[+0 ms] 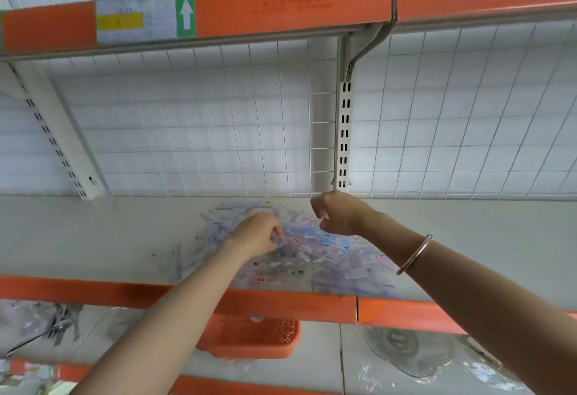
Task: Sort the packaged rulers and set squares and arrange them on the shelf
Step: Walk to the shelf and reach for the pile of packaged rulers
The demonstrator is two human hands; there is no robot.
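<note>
Head view: shelf [78, 238] carries one mixed, unsorted heap of packaged rulers and set squares [327, 257] at its middle. Left hand [254, 233] and right hand [335, 213] are over the heap with fingers curled, pinching what appears to be one clear packet [312, 221] between them. Judged step: singling out an item. The next move calls for lifting it free, identifying its type and starting a separate group.
</note>
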